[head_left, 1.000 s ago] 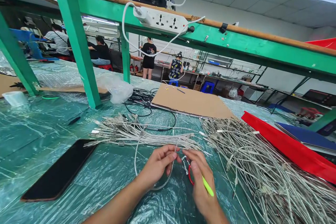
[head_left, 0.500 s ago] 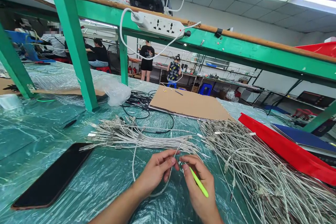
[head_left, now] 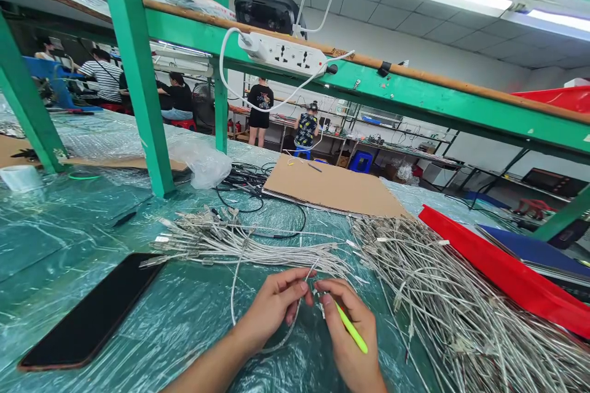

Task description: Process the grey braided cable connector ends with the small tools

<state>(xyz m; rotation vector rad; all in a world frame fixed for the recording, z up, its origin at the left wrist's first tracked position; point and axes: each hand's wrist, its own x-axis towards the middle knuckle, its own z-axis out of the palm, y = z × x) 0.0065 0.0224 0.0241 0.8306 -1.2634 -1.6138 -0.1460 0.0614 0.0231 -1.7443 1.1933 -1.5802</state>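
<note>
Right hand (head_left: 342, 339) closed tighter round tool (head_left: 354, 331); left hand (head_left: 275, 302) pinches cable (head_left: 233, 295) near bundle (head_left: 276, 252) edge.

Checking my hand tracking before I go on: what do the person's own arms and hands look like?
The left hand and right hand are bare, with no gloves. The left forearm and the visible part of the right forearm show no sleeve, watch or bracelet. No ring can be made out on the fingers.

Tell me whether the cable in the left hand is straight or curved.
Curved: the pale cable dips below the left hand and bends back up to it.
</note>
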